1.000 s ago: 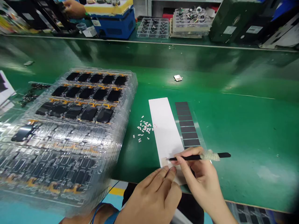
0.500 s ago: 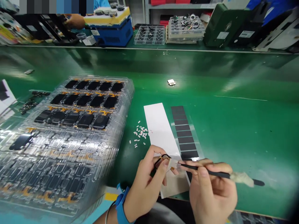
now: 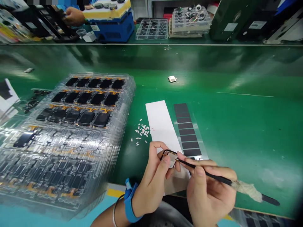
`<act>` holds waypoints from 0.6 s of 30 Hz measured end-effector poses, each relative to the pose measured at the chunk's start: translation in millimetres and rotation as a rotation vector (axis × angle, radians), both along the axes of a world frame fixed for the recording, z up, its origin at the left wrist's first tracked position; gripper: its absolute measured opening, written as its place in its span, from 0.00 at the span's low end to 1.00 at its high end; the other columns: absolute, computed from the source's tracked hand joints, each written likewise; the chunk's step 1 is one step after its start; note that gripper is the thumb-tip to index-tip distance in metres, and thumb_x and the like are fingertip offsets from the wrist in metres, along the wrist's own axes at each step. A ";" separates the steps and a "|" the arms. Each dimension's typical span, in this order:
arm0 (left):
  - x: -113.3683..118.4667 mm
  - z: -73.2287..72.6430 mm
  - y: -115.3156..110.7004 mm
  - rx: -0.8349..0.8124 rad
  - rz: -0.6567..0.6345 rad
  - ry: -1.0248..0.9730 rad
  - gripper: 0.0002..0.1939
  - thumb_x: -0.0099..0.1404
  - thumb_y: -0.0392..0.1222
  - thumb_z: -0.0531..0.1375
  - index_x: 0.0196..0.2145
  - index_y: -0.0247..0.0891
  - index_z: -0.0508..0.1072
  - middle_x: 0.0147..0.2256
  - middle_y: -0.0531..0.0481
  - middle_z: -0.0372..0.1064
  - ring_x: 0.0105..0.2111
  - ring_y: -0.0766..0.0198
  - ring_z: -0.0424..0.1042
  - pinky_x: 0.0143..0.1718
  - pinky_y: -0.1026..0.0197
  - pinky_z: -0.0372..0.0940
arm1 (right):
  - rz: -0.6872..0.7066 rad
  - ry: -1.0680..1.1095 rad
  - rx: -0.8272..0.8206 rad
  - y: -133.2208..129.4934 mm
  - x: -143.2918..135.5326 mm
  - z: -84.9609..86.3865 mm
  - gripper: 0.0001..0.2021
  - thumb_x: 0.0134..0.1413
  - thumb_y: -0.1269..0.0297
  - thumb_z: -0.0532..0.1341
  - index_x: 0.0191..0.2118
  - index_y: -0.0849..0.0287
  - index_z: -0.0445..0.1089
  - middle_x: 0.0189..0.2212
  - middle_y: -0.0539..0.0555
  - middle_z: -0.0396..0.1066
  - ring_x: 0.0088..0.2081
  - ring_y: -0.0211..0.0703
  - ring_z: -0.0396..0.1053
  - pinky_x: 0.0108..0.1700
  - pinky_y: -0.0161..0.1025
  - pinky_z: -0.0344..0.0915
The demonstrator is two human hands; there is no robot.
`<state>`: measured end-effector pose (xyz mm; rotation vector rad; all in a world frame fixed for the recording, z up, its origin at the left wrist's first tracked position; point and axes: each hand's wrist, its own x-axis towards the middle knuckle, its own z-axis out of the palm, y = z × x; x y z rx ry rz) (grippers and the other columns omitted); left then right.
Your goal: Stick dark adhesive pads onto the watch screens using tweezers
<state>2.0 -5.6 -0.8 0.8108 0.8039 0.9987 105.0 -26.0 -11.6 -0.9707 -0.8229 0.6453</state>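
Note:
Between the thumb and fingers of my left hand is a small watch screen module, with a black rim and a pale, squarish back turned up. My right hand grips black tweezers, whose handle is wrapped in beige tape. The tweezer tips meet the right edge of the module's back; whether they pinch anything is too small to tell. Beneath both hands lies a long white paper strip. Beside it, a clear sheet carries a column of black rectangular stickers.
Stacked clear plastic trays with black screen modules fill the left side. Tiny white scraps lie near the paper. Another small module rests farther back. Behind the bench, a co-worker's hand is beside a blue machine.
The tweezer tips have moved left onto the module, and their handle tilts lower. A pale, film-like piece that stood off the module's right side now appears to lie against its back.

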 end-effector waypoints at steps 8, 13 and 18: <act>0.6 -0.3 0.0 0.032 -0.001 0.026 0.08 0.77 0.48 0.48 0.44 0.43 0.57 0.32 0.54 0.68 0.27 0.70 0.59 0.29 0.67 0.57 | -0.031 -0.035 0.018 1.4 -1.3 -0.8 0.11 0.59 0.82 0.56 0.41 0.59 0.64 0.35 0.53 0.76 0.39 0.44 0.79 0.40 0.43 0.81; 0.9 1.0 0.9 0.013 -0.003 0.036 0.08 0.77 0.49 0.48 0.43 0.42 0.56 0.31 0.55 0.68 0.26 0.71 0.57 0.29 0.67 0.56 | -0.036 -0.051 0.051 2.6 -1.1 -0.6 0.12 0.58 0.84 0.56 0.41 0.59 0.64 0.34 0.52 0.75 0.39 0.43 0.79 0.39 0.43 0.81; 0.6 1.7 1.5 -0.009 -0.003 0.041 0.08 0.77 0.49 0.48 0.43 0.42 0.56 0.32 0.53 0.68 0.28 0.70 0.60 0.29 0.67 0.57 | -0.042 -0.044 0.006 1.3 -1.5 1.1 0.11 0.60 0.81 0.56 0.40 0.57 0.64 0.33 0.50 0.74 0.38 0.43 0.79 0.41 0.47 0.81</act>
